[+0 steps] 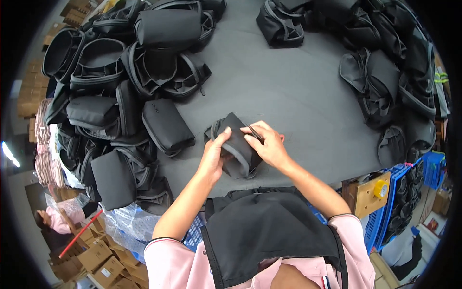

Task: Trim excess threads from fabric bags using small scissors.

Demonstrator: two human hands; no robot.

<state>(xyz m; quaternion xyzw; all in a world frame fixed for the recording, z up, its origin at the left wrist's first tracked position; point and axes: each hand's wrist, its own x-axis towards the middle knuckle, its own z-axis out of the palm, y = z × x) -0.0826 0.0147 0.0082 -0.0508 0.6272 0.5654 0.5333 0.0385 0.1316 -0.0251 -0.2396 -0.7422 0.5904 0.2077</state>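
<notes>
Near the front middle of the dark table, my left hand [214, 154] is closed on a small black zippered pouch [234, 142], its thumb pressing on the upper side. The pouch is tilted, and its curved grey-edged opening faces my body. Over the pouch's right side, my right hand [267, 144] pinches a thin dark pointed tool [255, 134]. Something reddish shows beside that hand; I cannot tell whether it belongs to the tool. A closed black pouch [167, 126] lies on the table just left of my left hand.
Black pouches, many gaping, are heaped along the table's left [98, 111] and right [373, 82] sides. Another pouch [281, 26] lies at the back. Below the right edge stand blue crates [385, 212] and a yellow tape roll [381, 189]. Cardboard boxes [96, 255] sit lower left.
</notes>
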